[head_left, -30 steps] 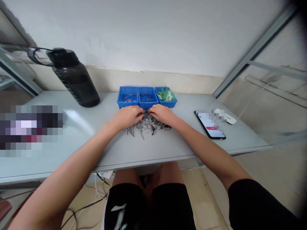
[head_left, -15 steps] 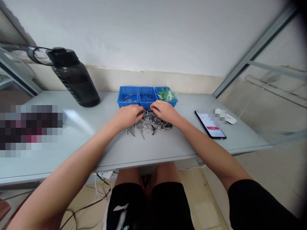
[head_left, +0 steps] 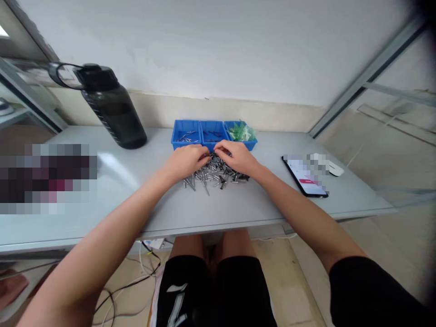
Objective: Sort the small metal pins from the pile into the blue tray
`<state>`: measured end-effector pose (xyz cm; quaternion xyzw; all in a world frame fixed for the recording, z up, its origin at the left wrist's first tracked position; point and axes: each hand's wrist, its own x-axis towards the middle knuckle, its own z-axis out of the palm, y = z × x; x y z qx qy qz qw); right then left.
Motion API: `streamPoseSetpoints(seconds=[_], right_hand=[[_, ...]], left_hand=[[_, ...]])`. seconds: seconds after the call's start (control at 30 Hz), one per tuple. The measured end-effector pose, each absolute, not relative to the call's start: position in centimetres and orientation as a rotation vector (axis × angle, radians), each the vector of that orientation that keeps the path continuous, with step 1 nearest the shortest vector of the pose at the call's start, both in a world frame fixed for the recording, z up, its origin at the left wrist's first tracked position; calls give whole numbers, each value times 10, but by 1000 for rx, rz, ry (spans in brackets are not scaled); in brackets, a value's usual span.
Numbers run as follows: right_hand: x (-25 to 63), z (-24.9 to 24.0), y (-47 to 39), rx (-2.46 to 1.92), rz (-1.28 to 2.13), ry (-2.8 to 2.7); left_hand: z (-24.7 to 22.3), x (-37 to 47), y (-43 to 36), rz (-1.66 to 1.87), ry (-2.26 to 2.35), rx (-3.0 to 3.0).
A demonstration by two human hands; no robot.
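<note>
A loose pile of small metal fasteners (head_left: 213, 175), silver rivet-like pins mixed with black screws, lies on the grey table. My left hand (head_left: 188, 160) rests over the pile's left side with its fingers curled and the thumb close to them. Opposite it, my right hand (head_left: 235, 156) bends over the pile's upper right, fingertips drawn together. The two sets of fingertips nearly meet; what they pinch, if anything, is too small to tell. Behind the hands stand a blue bin (head_left: 174, 131) with silver pins, a blue bin (head_left: 202, 131) with dark screws, and a third holding green-and-clear plastic pieces (head_left: 242, 131).
A large dark water bottle (head_left: 117, 113) stands at the back left, near the wall. To the right lie a phone (head_left: 303, 175) with a lit screen and a white mouse (head_left: 335, 170). A blurred-out dark item (head_left: 44, 179) is at the far left.
The view has shifted slightly, so everything on the table sits a little further right. My fingertips have come slightly closer together over the pile.
</note>
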<state>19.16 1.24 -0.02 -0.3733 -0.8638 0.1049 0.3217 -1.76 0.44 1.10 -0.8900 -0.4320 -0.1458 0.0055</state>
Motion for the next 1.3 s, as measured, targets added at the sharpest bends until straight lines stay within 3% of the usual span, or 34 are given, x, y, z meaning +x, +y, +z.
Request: streamPoseSetpoints(seconds=[0.5,0.83,1.3], right_hand=[[195,2,13,-937,200,-2286],[196,5,12,-946,112,-2267],[192,3,7,-942,115,-2330]], left_hand=[[11,-17,5,-684,-1307,-2761],[8,-9,7,-1401,-1305,-2804],[9,-11,8,-1341,-1252,-2870]])
